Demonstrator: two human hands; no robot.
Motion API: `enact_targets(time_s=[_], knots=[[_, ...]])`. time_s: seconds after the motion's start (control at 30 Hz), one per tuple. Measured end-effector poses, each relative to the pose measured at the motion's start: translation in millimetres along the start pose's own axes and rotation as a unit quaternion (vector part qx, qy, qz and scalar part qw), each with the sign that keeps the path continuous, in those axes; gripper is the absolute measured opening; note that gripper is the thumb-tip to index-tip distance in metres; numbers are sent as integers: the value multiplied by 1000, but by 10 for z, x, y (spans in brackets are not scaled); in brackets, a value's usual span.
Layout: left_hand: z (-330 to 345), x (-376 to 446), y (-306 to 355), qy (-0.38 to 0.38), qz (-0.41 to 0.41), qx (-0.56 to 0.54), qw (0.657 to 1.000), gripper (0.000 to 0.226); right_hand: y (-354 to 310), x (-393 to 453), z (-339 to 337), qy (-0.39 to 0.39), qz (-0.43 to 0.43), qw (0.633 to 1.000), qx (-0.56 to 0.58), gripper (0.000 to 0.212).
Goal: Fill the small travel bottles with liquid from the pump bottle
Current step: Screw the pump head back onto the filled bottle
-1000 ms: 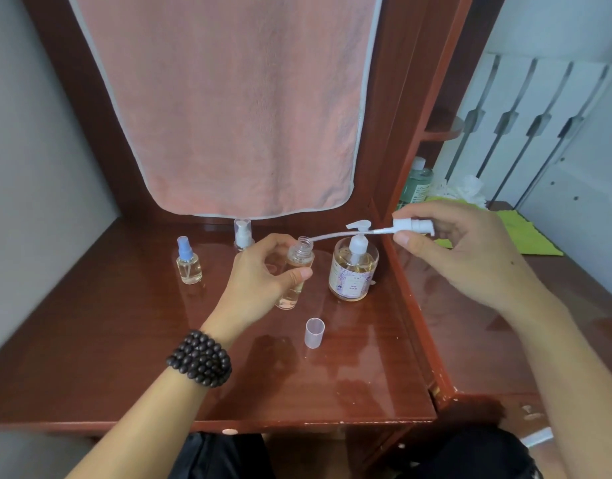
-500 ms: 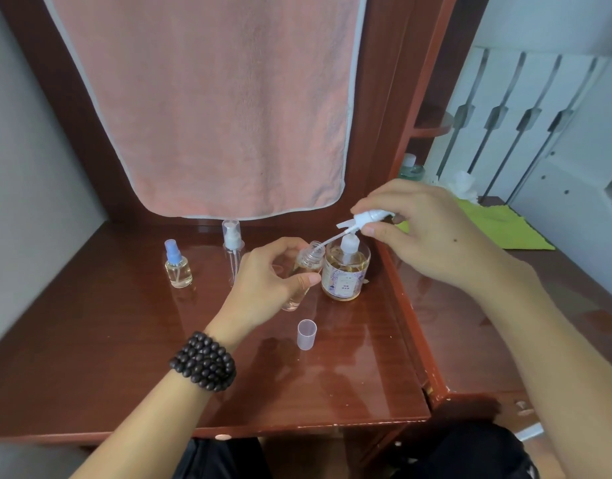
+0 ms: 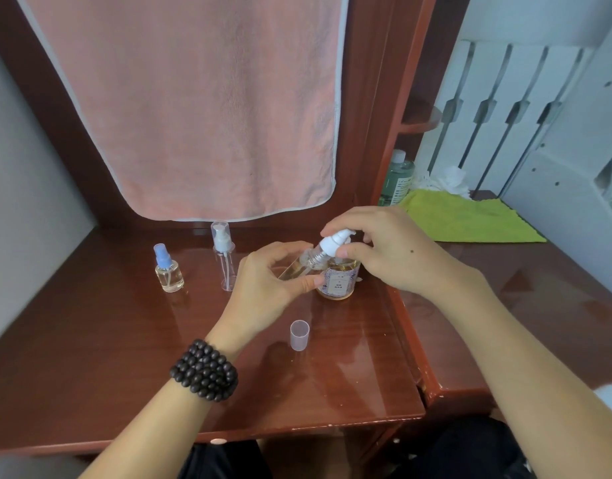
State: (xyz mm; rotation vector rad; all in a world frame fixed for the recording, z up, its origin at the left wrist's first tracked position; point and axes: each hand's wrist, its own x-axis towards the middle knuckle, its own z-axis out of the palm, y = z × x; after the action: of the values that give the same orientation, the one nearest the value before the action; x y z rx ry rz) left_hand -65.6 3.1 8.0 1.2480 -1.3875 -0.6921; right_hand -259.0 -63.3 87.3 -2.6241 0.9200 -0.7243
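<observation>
Cap point(image 3: 299, 335) loose on desk point(image 3: 90, 357); spray btl point(image 3: 168, 273) left.

Pretty soft, even indoor light, nothing harsh. The glossy wooden desk point(image 3: 107, 357) picks up pale glare streaks at center and right, plus faint reflections of the arms. Shadows are weak. Slight overall softness, hands a bit motion-blurred. Wide-angle bending shows toward the frame edges, especially the upper right.

A glossy reddish-brown wooden counter point(image 3: 90, 357) stands against a grey wall point(image 3: 17, 188), a pink towel point(image 3: 194, 108) hanging behind it.
</observation>
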Motion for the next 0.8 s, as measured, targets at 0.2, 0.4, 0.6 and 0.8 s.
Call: enact_targets(time_s=[0.2,0.4,0.6,0.8], knots=[[24,23,4,7,23,23,999,41,35,-33,50,13,-11,1000,20,25],[26,22,-23,6,34,51,998,41,72,-4,61,-9,21,1000,4,16],[62,-5,-41,-3,29,50,998,43,52,14,78,-53,93,994,-33,60],[20,4,-51,-4,24,36,999,42,8,-46,-122,-95,45,994,14,47]])
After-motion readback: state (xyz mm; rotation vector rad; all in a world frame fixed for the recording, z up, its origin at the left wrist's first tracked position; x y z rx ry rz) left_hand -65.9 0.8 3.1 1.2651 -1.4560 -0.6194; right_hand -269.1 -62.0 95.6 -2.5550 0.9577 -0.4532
